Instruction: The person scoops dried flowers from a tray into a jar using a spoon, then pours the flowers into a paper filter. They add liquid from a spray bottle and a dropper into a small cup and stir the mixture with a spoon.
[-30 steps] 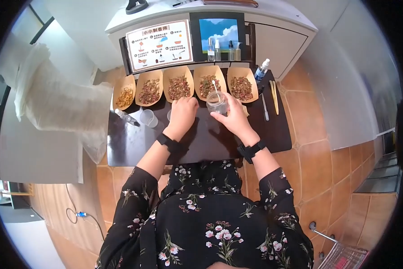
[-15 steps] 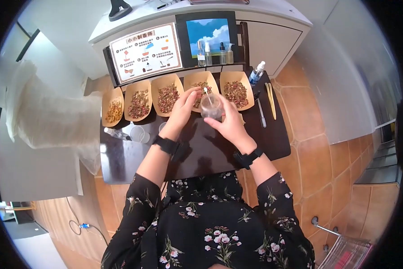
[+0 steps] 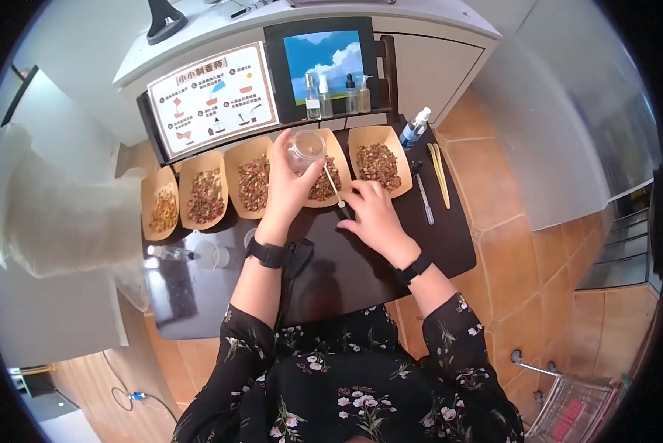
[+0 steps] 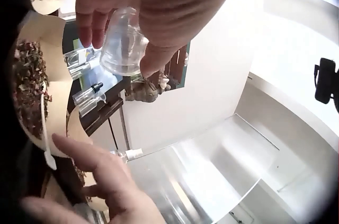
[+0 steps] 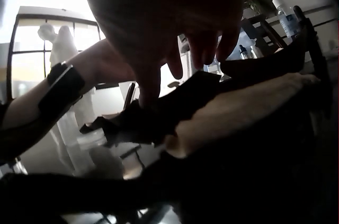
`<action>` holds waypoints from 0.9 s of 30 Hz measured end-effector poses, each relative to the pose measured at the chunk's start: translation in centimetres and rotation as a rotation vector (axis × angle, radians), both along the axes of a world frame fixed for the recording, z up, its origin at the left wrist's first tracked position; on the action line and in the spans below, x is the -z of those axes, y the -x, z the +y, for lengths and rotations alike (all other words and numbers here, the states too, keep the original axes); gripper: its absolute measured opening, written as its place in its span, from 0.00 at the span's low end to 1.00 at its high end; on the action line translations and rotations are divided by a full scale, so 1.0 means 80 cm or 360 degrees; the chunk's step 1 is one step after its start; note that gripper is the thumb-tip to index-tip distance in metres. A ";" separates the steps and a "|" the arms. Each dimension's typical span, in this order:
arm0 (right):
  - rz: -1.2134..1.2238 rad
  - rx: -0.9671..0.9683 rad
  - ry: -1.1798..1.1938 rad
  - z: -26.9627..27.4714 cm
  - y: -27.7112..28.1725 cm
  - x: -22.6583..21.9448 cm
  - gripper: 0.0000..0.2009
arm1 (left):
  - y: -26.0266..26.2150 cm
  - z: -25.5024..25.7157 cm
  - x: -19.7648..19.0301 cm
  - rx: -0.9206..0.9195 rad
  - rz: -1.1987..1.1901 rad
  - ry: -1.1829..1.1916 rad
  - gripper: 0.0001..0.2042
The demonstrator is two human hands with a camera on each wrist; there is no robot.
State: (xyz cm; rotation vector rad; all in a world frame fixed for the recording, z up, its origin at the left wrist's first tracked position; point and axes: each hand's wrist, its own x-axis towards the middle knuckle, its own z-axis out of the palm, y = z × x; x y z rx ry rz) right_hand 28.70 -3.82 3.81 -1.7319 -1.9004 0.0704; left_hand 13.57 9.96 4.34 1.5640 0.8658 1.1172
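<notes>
My left hand [image 3: 291, 173] grips a small clear jar [image 3: 307, 145], raised over the paper trays. In the left wrist view the jar [image 4: 123, 46] sits between thumb and fingers. Below it, a thin white stick [image 3: 333, 181] lies across the dried petals [image 3: 324, 184] of the fourth tray, its wider end past the near rim. My right hand [image 3: 379, 218] hovers by that end, thumb and index finger parted around it and nothing pinched. Beneath the right hand, a beige soft piece [image 5: 238, 113] shows in the right wrist view.
Further paper trays [image 3: 170, 177] of petals line the dark table [image 3: 390, 273]. Left stand a clear cup [image 3: 212, 256] and a lying spray bottle [image 3: 170, 252]. Right are a blue-labelled spray bottle [image 3: 415, 129], a dropper [image 3: 425, 199] and wooden chopsticks [image 3: 440, 177]. Several bottles [image 3: 339, 96] stand behind.
The jar has passed from my right hand to my left and moved up and left. My right hand has dropped toward the stick's end. The head view has shifted.
</notes>
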 end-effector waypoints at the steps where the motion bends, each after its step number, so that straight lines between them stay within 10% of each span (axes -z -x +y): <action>1: -0.0013 0.0004 0.0008 0.001 -0.002 0.004 0.25 | -0.004 0.001 -0.001 0.0011 0.0068 -0.0017 0.40; 13: 0.0014 -0.0262 -0.0285 0.032 -0.015 0.009 0.08 | -0.010 0.006 -0.017 -0.0022 0.0316 -0.0239 0.38; 16: 0.0042 -0.0152 -0.0615 0.040 -0.033 -0.017 0.04 | -0.009 0.006 -0.017 -0.0010 0.0345 -0.0244 0.37; 21: 0.1229 0.0558 -0.0548 0.027 -0.105 -0.019 0.03 | -0.014 -0.005 -0.024 -0.0035 0.0533 -0.0269 0.38; 27: 0.1194 0.0811 -0.0636 -0.003 -0.158 -0.002 0.05 | -0.024 -0.010 -0.003 0.0021 0.0826 -0.0434 0.36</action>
